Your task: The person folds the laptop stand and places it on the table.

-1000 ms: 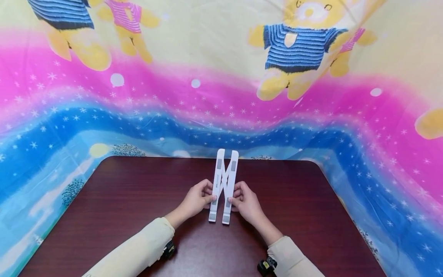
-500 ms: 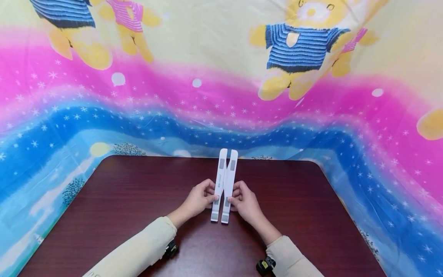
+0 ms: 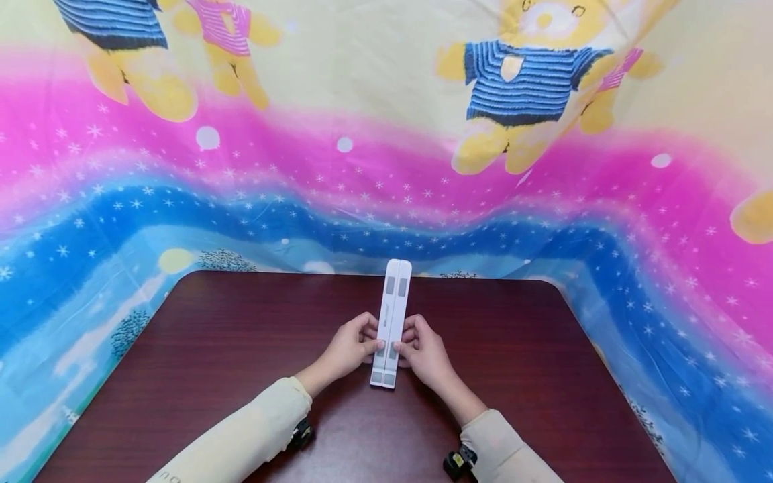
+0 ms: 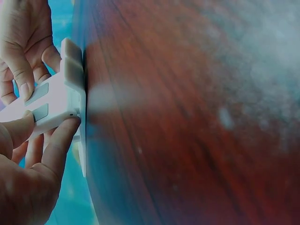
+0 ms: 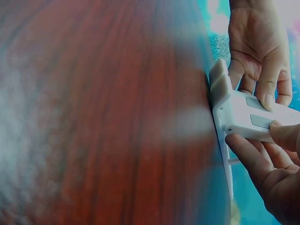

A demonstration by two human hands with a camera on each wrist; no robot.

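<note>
A white folding laptop stand (image 3: 395, 315) with grey rubber pads lies lengthwise at mid-table in the head view, its two bars side by side. My left hand (image 3: 349, 343) pinches the left bar near its front end, thumb on a grey pad and fingers along the outer side. On the opposite side, my right hand (image 3: 430, 350) grips the right bar the same way. The left wrist view shows the stand's stepped front end (image 4: 72, 70) close over the table. Both thumbs also show on the neighbouring pads in the right wrist view, where the stand (image 5: 243, 117) appears at the right.
The dark red-brown wooden table (image 3: 241, 329) has rounded far corners. Behind it and along its sides hangs a colourful cloth (image 3: 362, 188) with bears and snowflakes. Black wrist cameras (image 3: 460, 463) sit at the cuffs of the light sleeves.
The stand's two bars have come together, closing the gap and hiding the crossed struts between them. Both hands have moved slightly inward, keeping their hold.
</note>
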